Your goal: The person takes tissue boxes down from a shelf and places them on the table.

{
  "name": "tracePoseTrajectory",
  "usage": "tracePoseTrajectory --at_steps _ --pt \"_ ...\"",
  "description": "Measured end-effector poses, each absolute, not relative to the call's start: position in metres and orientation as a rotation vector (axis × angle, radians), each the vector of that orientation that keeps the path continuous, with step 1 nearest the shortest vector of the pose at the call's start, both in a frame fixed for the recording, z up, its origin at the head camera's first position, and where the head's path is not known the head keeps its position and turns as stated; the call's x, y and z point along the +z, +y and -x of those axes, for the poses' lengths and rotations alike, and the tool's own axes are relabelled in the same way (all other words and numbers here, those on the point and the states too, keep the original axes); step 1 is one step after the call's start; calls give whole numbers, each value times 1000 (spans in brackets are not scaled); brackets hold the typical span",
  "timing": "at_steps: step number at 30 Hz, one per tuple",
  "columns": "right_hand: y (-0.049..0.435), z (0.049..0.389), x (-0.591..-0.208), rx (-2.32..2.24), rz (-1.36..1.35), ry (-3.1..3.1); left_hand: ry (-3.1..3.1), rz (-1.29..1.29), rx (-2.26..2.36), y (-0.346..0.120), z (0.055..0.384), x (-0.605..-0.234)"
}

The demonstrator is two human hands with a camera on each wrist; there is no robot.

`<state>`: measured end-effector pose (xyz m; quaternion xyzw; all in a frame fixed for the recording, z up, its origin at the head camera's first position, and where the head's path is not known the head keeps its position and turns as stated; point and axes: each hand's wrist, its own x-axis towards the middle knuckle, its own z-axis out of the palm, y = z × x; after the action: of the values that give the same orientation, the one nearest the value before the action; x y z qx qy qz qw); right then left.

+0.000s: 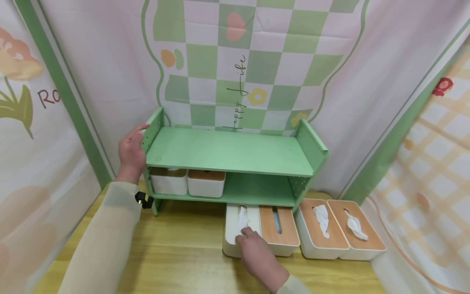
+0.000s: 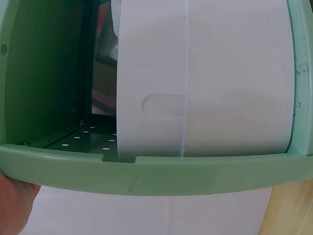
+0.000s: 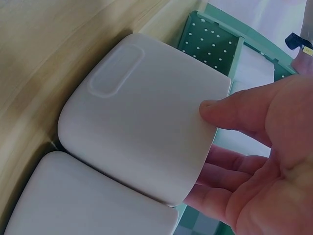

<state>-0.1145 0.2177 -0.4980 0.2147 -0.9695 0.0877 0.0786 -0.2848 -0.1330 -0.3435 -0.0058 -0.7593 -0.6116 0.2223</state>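
My left hand [image 1: 133,152] grips the left side panel of a two-tier green shelf [image 1: 220,149]; part of that hand shows at the panel's edge in the left wrist view. My right hand [image 1: 257,254] holds the near end of a white-lidded tissue box [image 1: 232,228]. In the right wrist view the thumb [image 3: 220,111] lies on the box's front face, with the other fingers over the lid side. A white tissue sticks out of its slot. Beside it, close against it, stands a tissue box with a wood-coloured lid [image 1: 288,228].
Two tissue boxes, one white-sided [image 1: 169,181] and one beside it [image 1: 205,185], stand on the lower tier's left part. Two wood-lidded boxes [image 1: 323,224] with tissues stand on the wooden table [image 1: 176,253] at right. Patterned curtains [image 1: 264,49] hang behind and beside the shelf.
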Motion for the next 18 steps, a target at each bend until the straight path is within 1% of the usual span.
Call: tracePoseTrajectory --at_steps 13,18 --pt "220 115 -498 296 -666 -2851 -2099 19 -1671 -135 285 -345" --pt "229 113 -500 388 -685 -2827 -2104 26 -1676 -135 284 -344"
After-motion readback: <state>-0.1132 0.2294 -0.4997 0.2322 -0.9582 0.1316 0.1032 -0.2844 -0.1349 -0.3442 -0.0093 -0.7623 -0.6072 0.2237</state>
